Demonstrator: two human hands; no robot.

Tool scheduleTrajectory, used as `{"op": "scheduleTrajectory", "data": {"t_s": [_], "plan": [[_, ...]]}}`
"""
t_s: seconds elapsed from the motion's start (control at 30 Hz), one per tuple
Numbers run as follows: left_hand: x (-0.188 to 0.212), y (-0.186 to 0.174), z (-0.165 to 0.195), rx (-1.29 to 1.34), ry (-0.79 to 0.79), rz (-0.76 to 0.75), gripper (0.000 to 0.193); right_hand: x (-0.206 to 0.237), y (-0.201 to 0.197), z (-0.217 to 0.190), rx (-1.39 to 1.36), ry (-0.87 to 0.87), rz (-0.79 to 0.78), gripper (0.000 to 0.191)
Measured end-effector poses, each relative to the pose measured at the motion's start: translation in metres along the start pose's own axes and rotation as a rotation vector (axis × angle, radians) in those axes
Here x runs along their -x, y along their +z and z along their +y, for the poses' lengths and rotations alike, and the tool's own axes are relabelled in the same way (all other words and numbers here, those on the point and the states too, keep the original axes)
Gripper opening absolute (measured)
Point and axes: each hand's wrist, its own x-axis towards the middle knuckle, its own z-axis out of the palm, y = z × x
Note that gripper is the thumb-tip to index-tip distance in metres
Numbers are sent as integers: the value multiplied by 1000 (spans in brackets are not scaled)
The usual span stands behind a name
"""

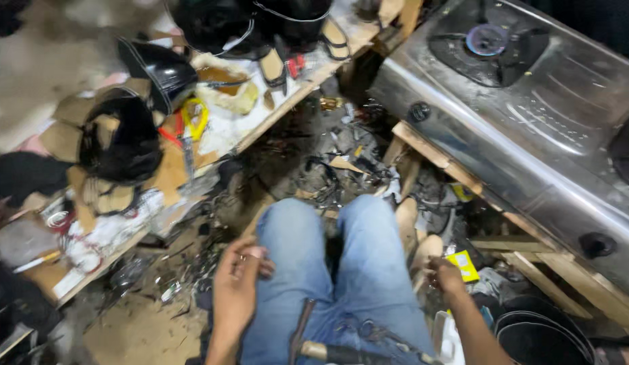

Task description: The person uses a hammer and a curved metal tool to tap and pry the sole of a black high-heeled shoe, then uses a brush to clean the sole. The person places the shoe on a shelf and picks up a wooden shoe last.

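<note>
Person is sitting w/ knees in blue jeans point(308, 257) pointing fwd, looking down over a cluttered workshop floor point(145, 331).

Left hand point(237, 284) is hovering just beside the left thigh, palm turned inward, fingers point(257, 253) curling loosely together near the knee; can't tell if they're pinching anything, too blurred. Right hand point(444, 276) is reaching down on the outer side of the right thigh, fingers bending toward sthg small and dark; can't tell if they're closing on it. Just beside that hand a small yellow packet point(463, 263) is lying among scraps.

A hammer point(304, 338) is lying across the lap, head w/ metal shaft pointing up between the thighs, pale handle running toward the right. Neither hand is touching it.

Left of the legs a low wooden desk point(260, 128) is running diagonally, carrying black shoe uppers point(122, 145), a glossy black shoe point(162, 67), a yellow loop of cord point(196, 115) and a fleecy tan insole piece point(230, 91). Farther along, more black footwear point(260, 23) is sitting at the far end.

On the right a steel gas stove point(524, 115) is resting on a wooden frame point(524, 260), burner point(487, 40) at the top, black knob point(595, 245) on the front. Btwn desk and stove, floor is covered in dark offcuts, wire and debris point(328, 169). Black round containers point(544, 334) are sitting near the right forearm.
</note>
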Motion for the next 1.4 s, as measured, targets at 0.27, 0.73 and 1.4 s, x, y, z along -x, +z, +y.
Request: {"op": "scheduleTrajectory", "data": {"t_s": [0.27,0.73,1.4], "plan": [[1,61,-20,-305,-184,-79,29,-37,4,38,503,-7,258,45],[-6,45,-57,-254,-215,102,25,-61,22,20,455,38,346,63],[56,211,7,642,-353,-675,74,87,-38,14,-188,-913,-703,93]]}}
